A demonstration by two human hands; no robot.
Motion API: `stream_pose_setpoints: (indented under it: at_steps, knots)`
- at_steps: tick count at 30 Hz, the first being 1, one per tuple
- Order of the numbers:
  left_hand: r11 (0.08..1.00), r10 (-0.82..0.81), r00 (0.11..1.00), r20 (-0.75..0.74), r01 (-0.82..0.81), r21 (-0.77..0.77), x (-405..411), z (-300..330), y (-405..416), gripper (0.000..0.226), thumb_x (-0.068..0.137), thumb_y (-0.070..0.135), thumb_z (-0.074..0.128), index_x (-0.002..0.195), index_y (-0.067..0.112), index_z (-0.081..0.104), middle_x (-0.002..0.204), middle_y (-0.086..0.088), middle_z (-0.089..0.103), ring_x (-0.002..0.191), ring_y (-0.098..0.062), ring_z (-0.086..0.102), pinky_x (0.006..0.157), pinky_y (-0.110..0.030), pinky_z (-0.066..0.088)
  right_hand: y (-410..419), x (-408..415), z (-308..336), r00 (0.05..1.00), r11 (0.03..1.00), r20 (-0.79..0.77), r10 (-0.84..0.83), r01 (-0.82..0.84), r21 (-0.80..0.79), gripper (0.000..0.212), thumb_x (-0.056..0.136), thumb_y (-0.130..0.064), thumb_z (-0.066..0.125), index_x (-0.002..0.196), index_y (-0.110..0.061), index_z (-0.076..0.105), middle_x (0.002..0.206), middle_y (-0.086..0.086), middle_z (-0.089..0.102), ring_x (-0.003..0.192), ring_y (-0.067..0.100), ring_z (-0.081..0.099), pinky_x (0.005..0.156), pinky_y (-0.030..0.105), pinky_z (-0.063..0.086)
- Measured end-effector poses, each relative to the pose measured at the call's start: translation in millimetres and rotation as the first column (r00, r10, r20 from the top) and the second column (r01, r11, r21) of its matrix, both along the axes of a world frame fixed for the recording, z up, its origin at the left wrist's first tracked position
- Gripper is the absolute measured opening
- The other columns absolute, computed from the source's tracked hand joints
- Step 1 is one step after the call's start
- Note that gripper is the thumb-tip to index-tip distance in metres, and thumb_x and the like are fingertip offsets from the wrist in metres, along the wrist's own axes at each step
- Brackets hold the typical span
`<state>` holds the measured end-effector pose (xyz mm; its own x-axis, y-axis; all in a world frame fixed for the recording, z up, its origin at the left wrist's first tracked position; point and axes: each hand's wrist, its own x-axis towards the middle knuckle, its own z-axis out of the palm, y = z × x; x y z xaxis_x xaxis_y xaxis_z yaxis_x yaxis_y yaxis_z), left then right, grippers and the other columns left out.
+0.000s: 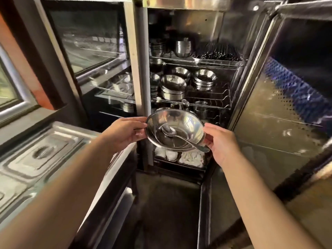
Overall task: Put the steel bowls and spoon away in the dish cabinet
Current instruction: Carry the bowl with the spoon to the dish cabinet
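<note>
I hold a small stack of steel bowls in front of the open dish cabinet. My left hand grips the left rim and my right hand grips the right rim. A steel spoon lies inside the top bowl, its handle sticking out over the rim toward my right hand. Behind the bowls, the cabinet's wire shelves carry stacks of steel bowls and cups.
The cabinet's right door stands swung open on the right. The left glass door is closed. A steel counter with lidded trays runs along the left. White dishes sit on the bottom shelf. Dark floor lies below.
</note>
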<state>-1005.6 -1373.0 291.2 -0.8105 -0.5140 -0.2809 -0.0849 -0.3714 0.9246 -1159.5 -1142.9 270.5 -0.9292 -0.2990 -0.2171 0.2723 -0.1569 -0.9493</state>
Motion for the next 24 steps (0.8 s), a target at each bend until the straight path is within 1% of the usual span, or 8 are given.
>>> stream_pose_setpoints:
  at_steps: [2, 6, 10, 12, 15, 17, 21, 24]
  knots:
    - [0.999, -0.044, 0.999, 0.002, 0.044, 0.005, -39, -5, -22, 0.034, 0.091, -0.011, 0.055, 0.123, -0.005, 0.063, 0.093, -0.016, 0.067, 0.061, -0.014, 0.058, 0.059, -0.022, 0.057, -14, -28, -4, 0.999, 0.999, 0.001, -0.051, 0.051, 0.001, 0.025, 0.085, 0.002, 0.072, 0.109, -0.002, 0.073, 0.09, 0.016, 0.077, 0.073, 0.022, 0.071, 0.071, 0.034, 0.058]
    - [0.986, -0.167, 0.986, 0.002, 0.167, -0.028, -119, -10, -64, 0.029, 0.092, -0.01, 0.056, 0.118, -0.002, 0.064, 0.103, -0.019, 0.069, 0.082, -0.022, 0.067, 0.064, -0.028, 0.062, -42, -84, -5, 0.989, 0.989, 0.014, -0.146, 0.146, 0.001, 0.025, 0.088, 0.005, 0.068, 0.113, 0.002, 0.069, 0.093, 0.019, 0.075, 0.073, 0.022, 0.071, 0.074, 0.032, 0.06]
    - [0.967, -0.253, 0.967, 0.008, 0.253, 0.002, -202, -10, -107, 0.034, 0.09, -0.011, 0.057, 0.123, -0.004, 0.061, 0.102, -0.021, 0.07, 0.083, -0.024, 0.07, 0.063, -0.028, 0.062, -74, -137, 8, 0.973, 0.973, 0.022, -0.229, 0.228, 0.027, 0.027, 0.09, 0.007, 0.065, 0.117, 0.005, 0.066, 0.094, 0.02, 0.073, 0.077, 0.024, 0.07, 0.075, 0.03, 0.061]
    - [0.951, -0.309, 0.951, 0.006, 0.309, 0.013, -241, -12, -127, 0.029, 0.09, -0.012, 0.057, 0.117, -0.003, 0.063, 0.103, -0.021, 0.071, 0.088, -0.026, 0.071, 0.068, -0.03, 0.062, -87, -160, 12, 0.962, 0.963, 0.029, -0.27, 0.269, 0.022, 0.029, 0.091, 0.007, 0.064, 0.12, 0.006, 0.065, 0.094, 0.02, 0.073, 0.078, 0.024, 0.07, 0.07, 0.028, 0.061]
    - [0.923, -0.384, 0.923, 0.031, 0.384, -0.013, -292, -12, -149, 0.022, 0.09, -0.01, 0.057, 0.105, 0.003, 0.067, 0.096, -0.015, 0.074, 0.084, -0.022, 0.073, 0.067, -0.028, 0.061, -106, -191, 12, 0.942, 0.942, 0.026, -0.334, 0.332, 0.054, 0.03, 0.091, 0.007, 0.065, 0.12, 0.004, 0.065, 0.096, 0.019, 0.074, 0.079, 0.023, 0.072, 0.061, 0.024, 0.061]
    - [0.91, -0.409, 0.911, 0.058, 0.412, -0.047, -318, -12, -158, 0.024, 0.09, -0.009, 0.058, 0.109, 0.003, 0.066, 0.094, -0.014, 0.074, 0.079, -0.02, 0.073, 0.065, -0.027, 0.059, -113, -209, 11, 0.93, 0.928, 0.033, -0.366, 0.362, 0.082, 0.031, 0.09, 0.008, 0.066, 0.12, 0.004, 0.066, 0.099, 0.021, 0.073, 0.079, 0.024, 0.072, 0.057, 0.023, 0.061]
    - [0.891, -0.449, 0.89, 0.078, 0.453, -0.04, -365, -15, -161, 0.022, 0.092, -0.007, 0.055, 0.109, 0.003, 0.065, 0.089, -0.011, 0.074, 0.07, -0.015, 0.073, 0.061, -0.025, 0.058, -121, -250, 11, 0.906, 0.895, 0.005, -0.423, 0.417, 0.155, 0.032, 0.087, 0.009, 0.068, 0.12, 0.004, 0.067, 0.101, 0.023, 0.073, 0.078, 0.025, 0.071, 0.065, 0.027, 0.06]
    - [0.873, -0.479, 0.872, 0.099, 0.485, -0.049, -400, -20, -155, 0.023, 0.094, -0.001, 0.057, 0.116, 0.0, 0.065, 0.105, -0.014, 0.074, 0.084, -0.02, 0.073, 0.068, -0.026, 0.059, -117, -289, 6, 0.89, 0.863, -0.028, -0.456, 0.45, 0.232, 0.031, 0.086, 0.007, 0.07, 0.117, 0.002, 0.069, 0.101, 0.022, 0.074, 0.083, 0.029, 0.072, 0.07, 0.031, 0.06]
